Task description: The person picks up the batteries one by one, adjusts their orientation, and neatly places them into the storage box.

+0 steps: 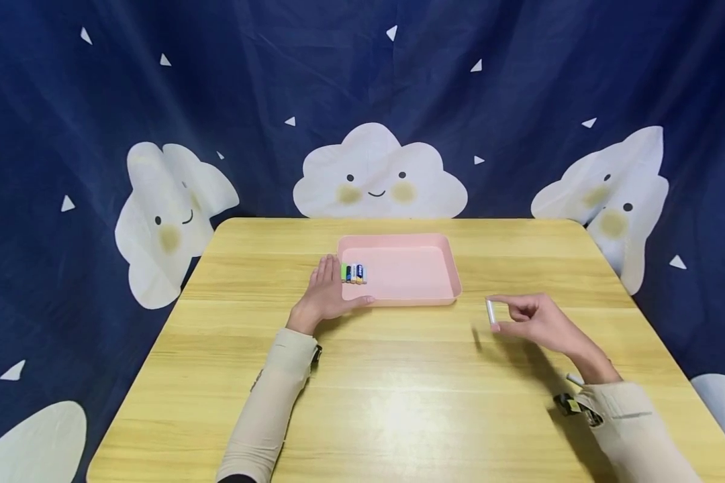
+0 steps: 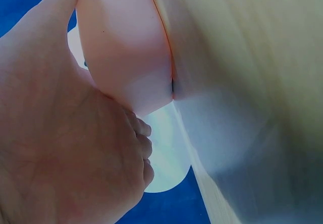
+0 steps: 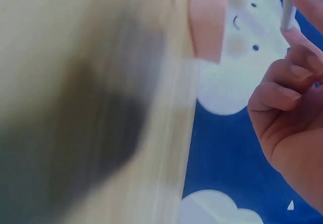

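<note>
Your right hand (image 1: 544,323) pinches a white cylinder (image 1: 491,312) right of the pink tray (image 1: 411,272); your left hand (image 1: 323,296), spread wide, touches its near-left corner!

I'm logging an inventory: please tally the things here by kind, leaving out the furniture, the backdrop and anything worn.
Tray: 1
Batteries in the tray: 5, as far as the small row shows
Pale cylinders, likely batteries: 2, one pinched by the right hand, one beside the right sleeve
Total: 8
</note>
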Tool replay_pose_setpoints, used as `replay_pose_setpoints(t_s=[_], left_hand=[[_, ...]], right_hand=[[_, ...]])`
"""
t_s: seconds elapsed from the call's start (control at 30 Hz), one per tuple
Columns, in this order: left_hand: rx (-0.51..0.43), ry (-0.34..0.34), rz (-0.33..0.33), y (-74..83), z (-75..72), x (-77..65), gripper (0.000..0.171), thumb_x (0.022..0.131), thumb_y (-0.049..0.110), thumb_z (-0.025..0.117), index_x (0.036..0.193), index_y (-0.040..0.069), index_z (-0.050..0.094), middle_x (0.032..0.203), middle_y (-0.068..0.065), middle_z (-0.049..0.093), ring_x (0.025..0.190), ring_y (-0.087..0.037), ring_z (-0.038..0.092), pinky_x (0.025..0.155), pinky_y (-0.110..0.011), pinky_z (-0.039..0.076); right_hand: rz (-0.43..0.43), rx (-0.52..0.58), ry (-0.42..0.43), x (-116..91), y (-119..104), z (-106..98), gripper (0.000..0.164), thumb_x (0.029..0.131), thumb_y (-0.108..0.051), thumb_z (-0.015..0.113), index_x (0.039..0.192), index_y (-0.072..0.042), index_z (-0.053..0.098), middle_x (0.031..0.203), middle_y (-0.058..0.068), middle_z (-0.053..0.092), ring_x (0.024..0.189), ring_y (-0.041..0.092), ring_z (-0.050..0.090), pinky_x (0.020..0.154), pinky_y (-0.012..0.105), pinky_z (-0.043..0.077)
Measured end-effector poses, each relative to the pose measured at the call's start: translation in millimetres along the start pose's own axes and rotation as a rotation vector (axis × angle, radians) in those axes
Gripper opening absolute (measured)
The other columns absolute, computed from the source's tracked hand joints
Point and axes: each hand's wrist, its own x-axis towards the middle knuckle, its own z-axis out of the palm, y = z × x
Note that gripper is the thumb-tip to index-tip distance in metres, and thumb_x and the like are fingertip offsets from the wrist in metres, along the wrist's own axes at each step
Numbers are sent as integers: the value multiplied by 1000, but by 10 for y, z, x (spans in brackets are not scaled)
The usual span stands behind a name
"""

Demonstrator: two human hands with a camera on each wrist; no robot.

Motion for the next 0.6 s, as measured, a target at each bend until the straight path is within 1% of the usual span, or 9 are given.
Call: replay_pose_setpoints(t_s=[0.13, 0.23, 0.3, 0.4, 0.5, 0.6], left_hand=[[-1, 0, -6, -11, 3, 11, 136, 81, 88, 53, 164, -2, -7, 174, -23, -10, 163, -36, -10, 133, -53, 4], [0, -5, -8, -5, -5, 12, 137, 81, 89, 52, 163, -2, -8, 174, -23, -10, 163, -36, -10, 133, -53, 4], [6, -9, -8, -1, -10, 11, 137, 81, 89, 51, 163, -2, -9, 173, -23, -11, 163, -36, -10, 133, -53, 4], [-1, -7, -2, 18, -29, -12, 136, 81, 88, 52, 163, -3, -8, 173, -24, -10, 163, -37, -10, 133, -53, 4], [-1, -6, 0, 35, -42, -29, 134, 83, 85, 53, 163, -3, -8, 173, -25, -9, 163, -37, -10, 133, -53, 4], [-3, -1, 1, 50, -49, -42, 131, 85, 81, 56, 163, -4, -8, 173, -25, -8, 163, -37, -9, 133, -53, 4]], right_hand=[[36, 62, 23, 179, -115, 46, 49, 88, -14, 82, 134, -5, 69, 63, -1, 25, 56, 10, 26, 50, 32, 29], [62, 121, 45, 330, -200, 90, 50, 89, -16, 82, 136, -5, 68, 64, -5, 27, 57, 12, 27, 53, 32, 31], [59, 173, 51, 438, -246, 125, 50, 90, -14, 81, 137, -3, 67, 64, -6, 28, 58, 12, 27, 55, 31, 32], [54, 237, 50, 592, -303, 184, 51, 90, -13, 81, 138, -4, 66, 63, -7, 30, 58, 13, 27, 56, 31, 32], [46, 282, 40, 753, -339, 251, 52, 90, -12, 80, 140, -7, 65, 62, -7, 31, 58, 13, 26, 55, 31, 29], [33, 329, 31, 913, -372, 333, 53, 91, -11, 79, 142, -6, 63, 61, -8, 31, 56, 12, 24, 52, 31, 25]])
